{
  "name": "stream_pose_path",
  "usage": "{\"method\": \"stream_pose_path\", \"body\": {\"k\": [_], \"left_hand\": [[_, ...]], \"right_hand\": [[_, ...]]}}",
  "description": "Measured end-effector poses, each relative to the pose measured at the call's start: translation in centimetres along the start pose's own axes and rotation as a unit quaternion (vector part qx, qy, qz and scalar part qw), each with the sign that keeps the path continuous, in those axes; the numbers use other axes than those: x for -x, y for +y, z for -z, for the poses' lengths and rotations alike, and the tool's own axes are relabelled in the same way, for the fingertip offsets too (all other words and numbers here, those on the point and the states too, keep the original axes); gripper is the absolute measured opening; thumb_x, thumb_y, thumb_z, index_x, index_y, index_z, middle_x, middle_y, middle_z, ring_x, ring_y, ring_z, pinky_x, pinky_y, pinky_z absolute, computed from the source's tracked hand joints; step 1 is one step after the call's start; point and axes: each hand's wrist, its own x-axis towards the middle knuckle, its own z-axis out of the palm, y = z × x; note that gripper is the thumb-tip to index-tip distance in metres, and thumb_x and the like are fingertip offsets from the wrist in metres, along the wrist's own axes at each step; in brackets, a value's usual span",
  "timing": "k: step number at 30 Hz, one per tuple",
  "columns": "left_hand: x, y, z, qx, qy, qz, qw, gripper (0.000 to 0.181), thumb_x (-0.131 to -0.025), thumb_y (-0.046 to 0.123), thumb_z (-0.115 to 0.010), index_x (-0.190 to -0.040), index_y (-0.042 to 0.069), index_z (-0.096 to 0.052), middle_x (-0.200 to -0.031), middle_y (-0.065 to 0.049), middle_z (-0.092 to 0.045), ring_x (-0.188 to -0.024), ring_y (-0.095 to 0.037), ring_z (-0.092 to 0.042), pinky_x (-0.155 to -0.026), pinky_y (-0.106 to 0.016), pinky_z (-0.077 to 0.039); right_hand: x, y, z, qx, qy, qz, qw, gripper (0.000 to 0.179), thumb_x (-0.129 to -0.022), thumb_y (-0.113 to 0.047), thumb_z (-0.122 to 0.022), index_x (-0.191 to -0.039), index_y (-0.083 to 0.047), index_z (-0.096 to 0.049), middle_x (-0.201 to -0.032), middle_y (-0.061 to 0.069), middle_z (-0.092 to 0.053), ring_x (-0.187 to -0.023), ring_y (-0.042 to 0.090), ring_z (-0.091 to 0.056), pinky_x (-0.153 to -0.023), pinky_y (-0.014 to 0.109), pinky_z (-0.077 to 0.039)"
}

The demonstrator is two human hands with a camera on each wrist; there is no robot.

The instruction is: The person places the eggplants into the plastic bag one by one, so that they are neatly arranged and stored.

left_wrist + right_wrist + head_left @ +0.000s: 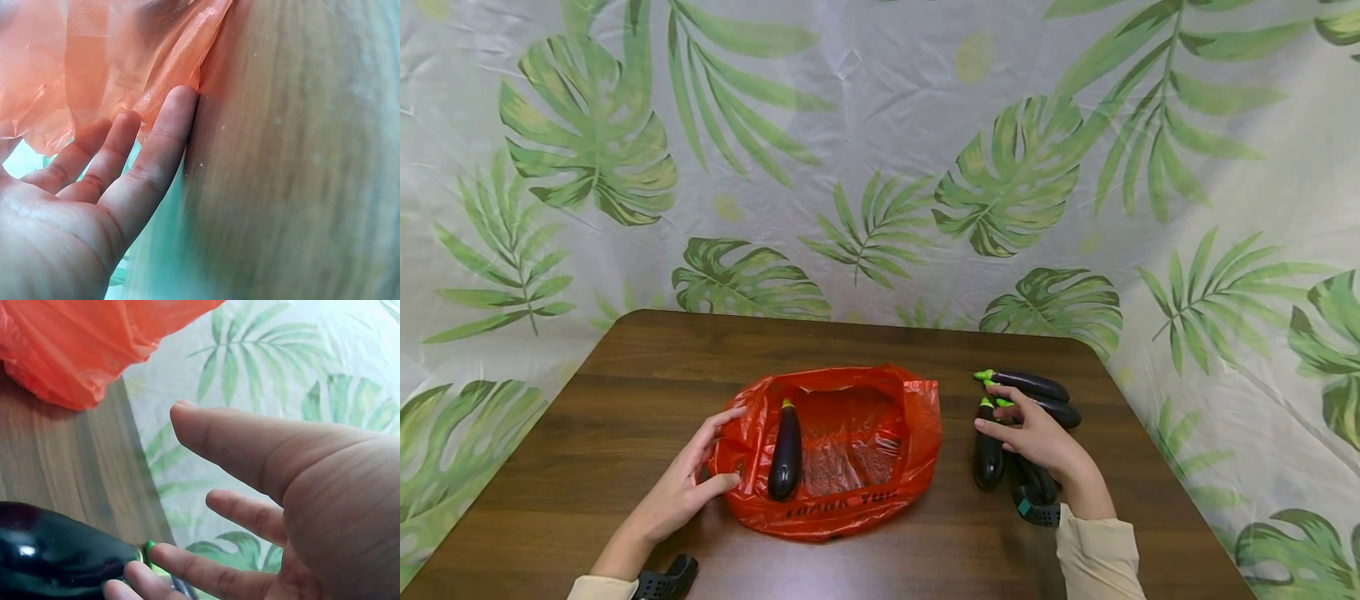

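Note:
A red plastic bag with dark lettering lies with its mouth spread wide, and one eggplant is inside at its left. My left hand is at the bag's left side, fingers fairly straight against the plastic; in the left wrist view the fingertips meet the bag. To the right, my right hand hovers over a group of several dark eggplants with green stems, thumb and fingers apart. The right wrist view has an eggplant below the spread fingers, partly hidden by them.
Everything lies on a brown wooden table with rounded far corners. Behind it hangs a pale cloth printed with green leaves. Each wrist wears a black band, the right one close beside the nearer eggplants.

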Motion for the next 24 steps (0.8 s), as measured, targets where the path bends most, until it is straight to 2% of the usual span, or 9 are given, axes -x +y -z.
{"method": "stream_pose_path", "body": {"k": [5, 11, 19, 24], "left_hand": [[0.0, 0.0, 0.0, -0.001, 0.001, -0.002, 1.0000, 0.073, -0.098, -0.001, -0.065, -0.163, 0.005, -0.033, -0.142, -0.029, -0.050, -0.123, -0.010, -0.065, -0.096, -0.025, -0.058], [0.1, 0.0, 0.0, 0.002, 0.001, 0.003, 1.0000, 0.073, -0.099, 0.000, -0.065, -0.164, 0.006, -0.032, -0.143, -0.028, -0.049, -0.124, -0.009, -0.064, -0.096, -0.025, -0.059], [0.1, 0.0, 0.0, 0.003, 0.000, 0.003, 1.0000, 0.073, -0.099, 0.000, -0.064, -0.164, 0.006, -0.032, -0.143, -0.029, -0.049, -0.124, -0.010, -0.064, -0.096, -0.025, -0.059], [0.1, 0.1, 0.0, 0.003, 0.000, 0.002, 1.0000, 0.074, -0.099, -0.001, -0.064, -0.164, 0.006, -0.032, -0.143, -0.030, -0.049, -0.123, -0.010, -0.064, -0.096, -0.025, -0.059]], "right_hand": [[-0.3, 0.4, 0.1, 0.004, 0.005, -0.002, 1.0000, 0.079, -0.105, -0.032, -0.072, -0.165, -0.003, -0.030, -0.155, 0.037, -0.046, -0.143, 0.049, -0.050, -0.099, 0.052, -0.061], [-0.6, 0.7, 0.1, 0.026, 0.016, 0.006, 0.9995, 0.078, -0.103, -0.027, -0.074, -0.163, 0.000, -0.033, -0.150, 0.039, -0.049, -0.134, 0.049, -0.056, -0.095, 0.049, -0.061], [-1.3, 1.2, 0.0, 0.055, 0.013, 0.016, 0.9983, 0.077, -0.097, -0.016, -0.080, -0.160, 0.002, -0.038, -0.150, 0.041, -0.049, -0.133, 0.055, -0.058, -0.099, 0.057, -0.059], [-1.8, 1.2, -0.2, 0.062, 0.013, 0.013, 0.9979, 0.082, -0.091, -0.008, -0.084, -0.159, 0.000, -0.041, -0.144, 0.041, -0.054, -0.124, 0.053, -0.064, -0.099, 0.058, -0.059]]}}
